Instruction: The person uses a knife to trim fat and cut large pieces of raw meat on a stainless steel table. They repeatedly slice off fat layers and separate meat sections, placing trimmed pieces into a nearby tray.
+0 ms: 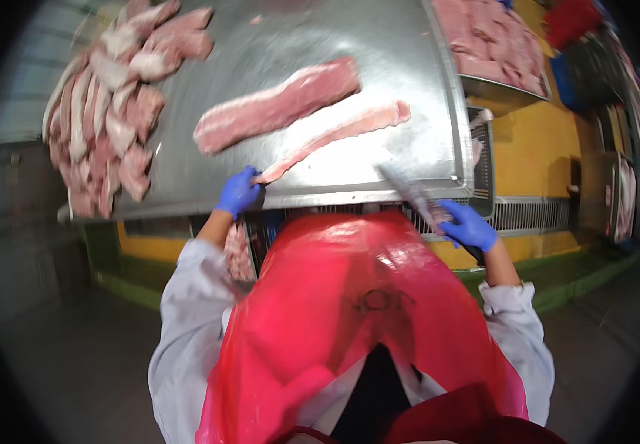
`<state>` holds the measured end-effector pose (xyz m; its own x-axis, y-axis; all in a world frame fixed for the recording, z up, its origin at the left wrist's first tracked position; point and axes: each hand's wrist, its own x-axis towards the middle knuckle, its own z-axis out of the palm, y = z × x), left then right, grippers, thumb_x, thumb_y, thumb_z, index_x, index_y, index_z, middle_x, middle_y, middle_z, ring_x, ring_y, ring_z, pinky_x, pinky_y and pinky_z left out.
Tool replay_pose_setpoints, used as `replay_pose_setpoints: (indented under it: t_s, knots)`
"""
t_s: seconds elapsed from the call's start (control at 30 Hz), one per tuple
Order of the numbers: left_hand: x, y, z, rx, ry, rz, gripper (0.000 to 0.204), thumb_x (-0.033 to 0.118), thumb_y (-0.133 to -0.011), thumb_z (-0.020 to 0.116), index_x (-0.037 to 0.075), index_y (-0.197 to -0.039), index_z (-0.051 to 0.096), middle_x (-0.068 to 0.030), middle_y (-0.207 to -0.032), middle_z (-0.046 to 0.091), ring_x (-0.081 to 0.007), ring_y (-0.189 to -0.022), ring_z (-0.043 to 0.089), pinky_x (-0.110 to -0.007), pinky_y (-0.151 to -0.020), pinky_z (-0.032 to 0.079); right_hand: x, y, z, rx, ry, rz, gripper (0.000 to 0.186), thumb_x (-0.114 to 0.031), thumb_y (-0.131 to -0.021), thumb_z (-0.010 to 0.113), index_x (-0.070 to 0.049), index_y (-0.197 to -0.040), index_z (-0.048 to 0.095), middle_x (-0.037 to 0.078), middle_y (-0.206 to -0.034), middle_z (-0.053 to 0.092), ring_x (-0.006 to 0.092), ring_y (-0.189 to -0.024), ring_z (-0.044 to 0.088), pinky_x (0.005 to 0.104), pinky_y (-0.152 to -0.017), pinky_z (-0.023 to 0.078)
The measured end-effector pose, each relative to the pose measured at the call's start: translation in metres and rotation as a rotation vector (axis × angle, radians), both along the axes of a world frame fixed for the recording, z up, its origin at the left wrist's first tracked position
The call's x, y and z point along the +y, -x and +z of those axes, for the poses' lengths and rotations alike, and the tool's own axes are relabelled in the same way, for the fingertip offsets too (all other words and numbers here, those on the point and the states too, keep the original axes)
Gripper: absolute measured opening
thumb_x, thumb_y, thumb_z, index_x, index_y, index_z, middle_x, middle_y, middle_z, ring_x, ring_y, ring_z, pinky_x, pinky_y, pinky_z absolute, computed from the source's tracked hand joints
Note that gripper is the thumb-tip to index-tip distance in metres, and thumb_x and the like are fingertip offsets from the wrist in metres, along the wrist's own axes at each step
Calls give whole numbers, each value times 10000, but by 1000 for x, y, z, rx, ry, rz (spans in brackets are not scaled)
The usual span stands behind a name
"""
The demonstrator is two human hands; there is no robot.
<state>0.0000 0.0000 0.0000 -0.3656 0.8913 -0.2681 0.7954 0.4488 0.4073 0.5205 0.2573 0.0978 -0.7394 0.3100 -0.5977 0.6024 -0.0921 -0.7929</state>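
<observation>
While the left hand [240, 192] is pinching one end of the pale meat strip [337, 133] lying on the desk [283, 37], the right hand [468, 224] is gripping a knife [415, 196]; keeping the blade clear of the pinching fingers is probably serving best

Light glares off the steel table [394, 44]; a green strip [557, 294] borders dark floor [597, 340].
</observation>
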Motion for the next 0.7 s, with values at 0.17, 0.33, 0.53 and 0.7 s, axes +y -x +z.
replay_pose_setpoints:
  t_s: [0.17,0.33,0.53,0.7]
  knots:
    - [-30,-11,-18,86,52,215,321,335,-868,662,74,-1043,597,-251,-966,680,-470,-925,641,-540,-797,513,3,-31,-41,26,-30,-296,555,-32,-949,565,-8,-1479,400,75,-743,634,101,-494,549,250,-450,460]
    - [-67,-10,3,50,125,191,281,298,-862,669,77,-1034,640,-220,-947,693,-436,-908,654,-521,-785,517,4,63,-53,29,-204,46,549,-131,-945,594,-55,-1466,436,125,-806,673,220,-611,636,338,-602,511]
    - [-115,-17,15,126,85,328,295,299,-876,659,70,-1055,610,-237,-892,687,-445,-851,663,-526,-743,524,-16,216,-52,178,-667,723,702,-135,-903,560,-247,-1554,321,205,-878,701,398,-763,681,477,-712,534]
    - [-120,-6,19,299,269,387,304,369,-905,623,72,-970,631,-243,-842,682,-446,-799,666,-543,-703,527,-22,290,-50,33,-882,932,837,-86,-855,553,-321,-1587,221,194,-903,703,377,-800,690,479,-708,540]
